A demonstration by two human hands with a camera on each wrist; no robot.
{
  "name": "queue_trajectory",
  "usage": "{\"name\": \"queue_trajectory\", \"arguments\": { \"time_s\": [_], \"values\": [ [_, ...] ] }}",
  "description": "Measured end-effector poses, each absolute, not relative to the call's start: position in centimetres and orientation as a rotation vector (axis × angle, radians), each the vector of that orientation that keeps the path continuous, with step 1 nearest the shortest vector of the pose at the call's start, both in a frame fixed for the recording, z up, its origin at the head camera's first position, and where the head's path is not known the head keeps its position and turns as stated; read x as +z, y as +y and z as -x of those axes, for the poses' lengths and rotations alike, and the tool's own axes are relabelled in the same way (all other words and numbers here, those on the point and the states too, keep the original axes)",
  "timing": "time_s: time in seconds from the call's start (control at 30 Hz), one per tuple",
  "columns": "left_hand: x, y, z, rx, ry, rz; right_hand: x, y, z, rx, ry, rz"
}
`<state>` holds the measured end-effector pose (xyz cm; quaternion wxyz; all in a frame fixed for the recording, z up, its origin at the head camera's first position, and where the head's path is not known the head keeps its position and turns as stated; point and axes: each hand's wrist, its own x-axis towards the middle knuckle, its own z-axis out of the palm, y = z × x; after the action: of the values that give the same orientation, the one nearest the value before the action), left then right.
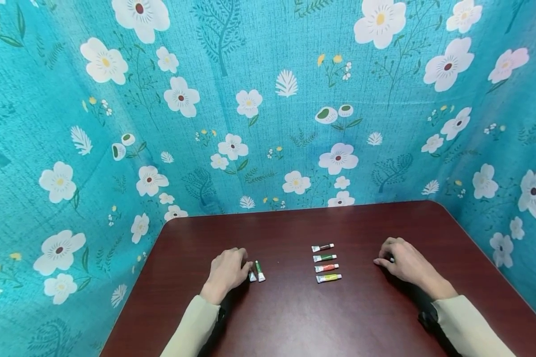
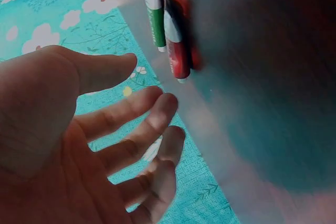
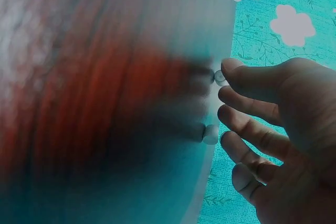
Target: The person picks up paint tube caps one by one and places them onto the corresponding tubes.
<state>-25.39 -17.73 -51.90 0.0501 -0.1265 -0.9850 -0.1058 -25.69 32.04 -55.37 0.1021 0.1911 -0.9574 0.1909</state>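
Note:
My left hand (image 1: 228, 270) is at the left of the table, beside two small paint tubes. In the left wrist view a green tube (image 2: 157, 27) and a red tube (image 2: 178, 59) lie past the fingertips, and thumb and fingers are apart with nothing between them. On the right, my right hand (image 1: 404, 263) is low over the table, fingers loosely bent. The right wrist view shows a white cap (image 3: 219, 77) right at the thumb tip, and a second white cap (image 3: 211, 135) near the fingertips. Blur hides most of whatever those caps belong to.
Between the hands lies a column of paint tubes: brown (image 1: 323, 247), green (image 1: 325, 258), orange-red (image 1: 327, 267) and yellow (image 1: 329, 278). The dark red-brown table (image 1: 286, 317) meets a blue floral curtain (image 1: 268, 124) behind and at the sides.

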Motion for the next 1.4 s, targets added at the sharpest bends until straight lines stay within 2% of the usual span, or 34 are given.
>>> {"name": "queue_trajectory", "arguments": {
  "time_s": [0.23,0.8,1.4],
  "values": [
    [-52.1,-17.5,25.2,-0.372,-3.131,0.24,-55.4,32.1,25.8,0.563,-2.828,-0.59],
    [-52.6,-16.2,25.5,-0.393,-3.224,0.07,-55.5,32.0,25.9,0.586,-2.824,-0.638],
    [-52.5,-16.4,25.7,-0.344,-3.184,0.078,-55.3,31.9,25.7,0.625,-2.846,-0.582]
  ]
}}
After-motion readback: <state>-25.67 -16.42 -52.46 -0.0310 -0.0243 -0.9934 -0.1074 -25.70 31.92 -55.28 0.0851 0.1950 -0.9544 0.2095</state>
